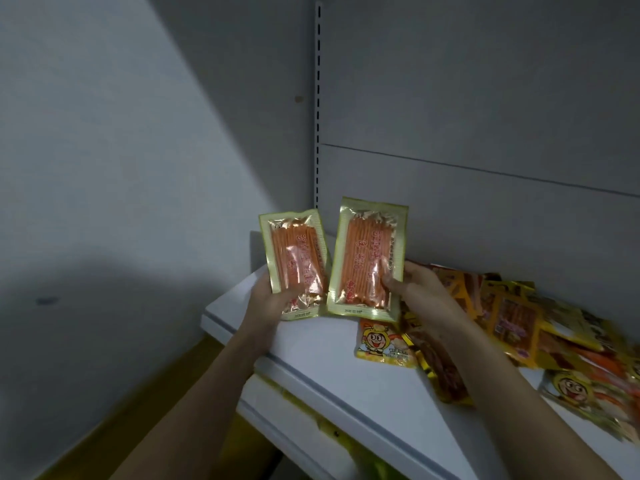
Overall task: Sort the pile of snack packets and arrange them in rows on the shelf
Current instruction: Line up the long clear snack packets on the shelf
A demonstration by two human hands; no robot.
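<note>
At lower centre the white shelf [311,362] is showing bare surface; above it the left hand [266,299] is gripping one clear orange-stick packet [294,263] and the right hand [419,289] is pinching a matching packet [369,259], both upright, side by side, probably to confirm they match before starting a row; at right the unsorted pile [519,323] is lying against the grey back panel [485,116].

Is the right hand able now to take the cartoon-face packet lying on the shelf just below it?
Probably not yet: the right hand already holds an orange-stick packet. The cartoon-face packet lies uncovered, close below.
</note>
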